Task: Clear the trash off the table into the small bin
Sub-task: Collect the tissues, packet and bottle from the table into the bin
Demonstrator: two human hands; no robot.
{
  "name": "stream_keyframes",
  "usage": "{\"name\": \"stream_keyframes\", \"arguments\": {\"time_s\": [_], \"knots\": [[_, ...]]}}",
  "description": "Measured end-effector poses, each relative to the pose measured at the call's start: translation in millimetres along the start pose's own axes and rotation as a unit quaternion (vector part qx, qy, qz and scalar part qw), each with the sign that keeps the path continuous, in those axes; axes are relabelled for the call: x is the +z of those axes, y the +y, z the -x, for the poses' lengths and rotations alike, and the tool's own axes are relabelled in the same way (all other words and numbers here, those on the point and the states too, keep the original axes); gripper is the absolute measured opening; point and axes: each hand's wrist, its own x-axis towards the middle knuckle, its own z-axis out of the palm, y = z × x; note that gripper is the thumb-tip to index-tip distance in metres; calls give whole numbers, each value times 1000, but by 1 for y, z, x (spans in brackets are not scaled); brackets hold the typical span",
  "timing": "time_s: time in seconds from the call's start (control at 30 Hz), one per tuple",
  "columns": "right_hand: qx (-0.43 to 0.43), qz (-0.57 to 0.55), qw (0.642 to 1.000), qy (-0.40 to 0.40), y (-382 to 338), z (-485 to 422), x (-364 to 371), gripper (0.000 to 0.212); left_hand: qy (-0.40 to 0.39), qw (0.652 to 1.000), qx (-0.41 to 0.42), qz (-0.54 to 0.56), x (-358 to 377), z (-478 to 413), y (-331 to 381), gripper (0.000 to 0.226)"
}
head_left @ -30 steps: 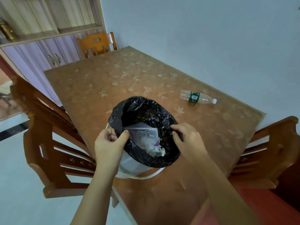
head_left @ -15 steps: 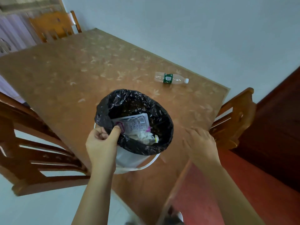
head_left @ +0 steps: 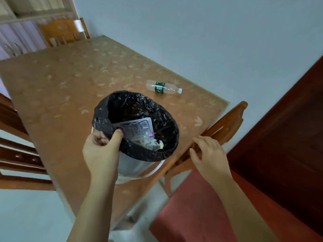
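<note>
The left hand [head_left: 101, 151] pinches the crinkled black plastic liner [head_left: 164, 133] of the small white round bin [head_left: 132, 166], which holds a clear wrapper [head_left: 138, 130] and crumpled tissue [head_left: 148, 143]. The right hand [head_left: 209, 156] hangs with a loose, empty grip at the desk [head_left: 61, 95] edge. A clear plastic bottle [head_left: 163, 87] with a green label lies on its side on the glossy brown desk, beyond the bin.

Home dining room: table [head_left: 73, 88], wooden chairs [head_left: 63, 32], cupboard [head_left: 19, 23].

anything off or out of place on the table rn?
One thing: a clear plastic bottle lies on its side on the table, beyond the bin, not yet binned. The left hand pinches the black liner's near rim; the right hand is empty. Nothing looks spilled.
</note>
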Motion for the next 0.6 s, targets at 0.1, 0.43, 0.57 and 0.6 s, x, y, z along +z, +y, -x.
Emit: {"name": "stream_keyframes", "arguments": {"time_s": [0.1, 0.43, 0.57, 0.6], "knots": [[-8, -9, 1000, 5, 36, -9, -18, 36, 19, 1000, -3, 5, 28, 20, 6, 36], [-39, -37, 999, 9, 90, -77, -23, 37, 32, 999, -15, 20, 100, 8, 12, 34], [-60, -15, 998, -3, 97, -129, -12, 37, 52, 998, -27, 22, 129, -26, 5, 34], [-63, -12, 998, -6, 97, -143, -9, 37, 59, 998, -27, 21, 136, -36, 3, 34]]}}
